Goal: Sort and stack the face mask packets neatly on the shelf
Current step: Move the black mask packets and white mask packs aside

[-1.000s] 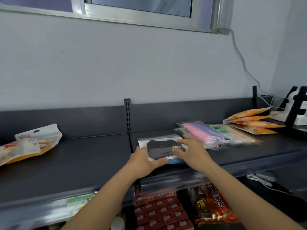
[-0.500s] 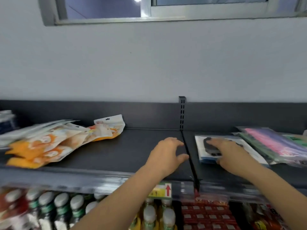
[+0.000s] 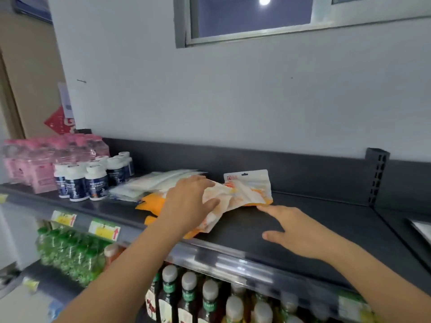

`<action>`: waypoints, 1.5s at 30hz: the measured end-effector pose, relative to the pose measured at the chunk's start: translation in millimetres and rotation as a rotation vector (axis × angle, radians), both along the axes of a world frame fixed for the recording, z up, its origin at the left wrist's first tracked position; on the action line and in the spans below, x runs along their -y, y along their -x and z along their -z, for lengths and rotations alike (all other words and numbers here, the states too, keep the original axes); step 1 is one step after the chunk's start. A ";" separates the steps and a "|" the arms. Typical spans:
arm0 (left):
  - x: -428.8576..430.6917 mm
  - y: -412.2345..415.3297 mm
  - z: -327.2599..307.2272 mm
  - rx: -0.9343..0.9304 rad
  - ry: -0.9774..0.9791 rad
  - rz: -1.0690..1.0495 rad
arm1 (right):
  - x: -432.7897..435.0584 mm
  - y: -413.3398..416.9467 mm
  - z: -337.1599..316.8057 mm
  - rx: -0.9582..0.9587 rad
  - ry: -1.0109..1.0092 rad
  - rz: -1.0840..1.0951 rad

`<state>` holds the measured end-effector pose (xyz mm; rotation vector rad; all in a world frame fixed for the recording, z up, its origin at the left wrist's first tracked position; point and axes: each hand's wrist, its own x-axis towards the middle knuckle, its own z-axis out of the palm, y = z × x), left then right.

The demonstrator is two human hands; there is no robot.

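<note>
A loose pile of orange-and-white mask packets (image 3: 242,194) lies on the dark shelf (image 3: 314,220), left of middle. My left hand (image 3: 189,201) rests flat on top of the pile, fingers spread, thumb pressed against a crumpled packet. My right hand (image 3: 293,227) hovers open just right of the pile, its index fingertip near the lower corner of the rightmost packet. Behind the pile lie several flat white packets (image 3: 158,183). The corner of another packet (image 3: 422,229) shows at the far right edge.
Dark pill bottles with white caps (image 3: 93,178) and pink wrapped bottles (image 3: 35,159) stand at the shelf's left end. A slotted upright (image 3: 376,176) divides the back panel. Drink bottles (image 3: 186,297) fill the shelf below, behind the price-tag rail (image 3: 105,229).
The view has swung left from the black mask packet to the orange pile. My left hand has landed on the pile; my right hand has left the black packet and moved toward it.
</note>
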<state>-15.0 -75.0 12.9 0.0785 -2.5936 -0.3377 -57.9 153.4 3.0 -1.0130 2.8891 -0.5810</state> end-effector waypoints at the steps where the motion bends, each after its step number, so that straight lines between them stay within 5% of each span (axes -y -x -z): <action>1: 18.8 -1.1 0.4 0.010 0.006 -0.026 | 17.1 2.4 0.4 0.002 0.022 -0.023; 12: 209.8 9.3 30.2 0.177 -0.090 -0.172 | 208.0 8.7 -10.9 -0.149 0.063 -0.094; 24: 233.9 24.8 67.7 0.265 -0.122 -0.103 | 313.7 54.4 -9.6 -0.168 -0.258 0.001; 27: 236.0 26.1 68.0 0.270 -0.105 -0.101 | 324.2 55.8 8.1 -0.213 -0.394 0.041; 32: 233.1 23.5 67.6 0.223 -0.123 -0.095 | 323.5 44.6 4.4 -0.477 -0.337 0.036; 41: 231.4 22.4 64.9 0.304 -0.090 -0.125 | 246.3 23.0 -48.4 -0.589 0.061 0.290; 45: 229.9 22.5 62.3 0.322 -0.082 -0.137 | 230.7 19.8 -32.5 -0.486 0.037 0.274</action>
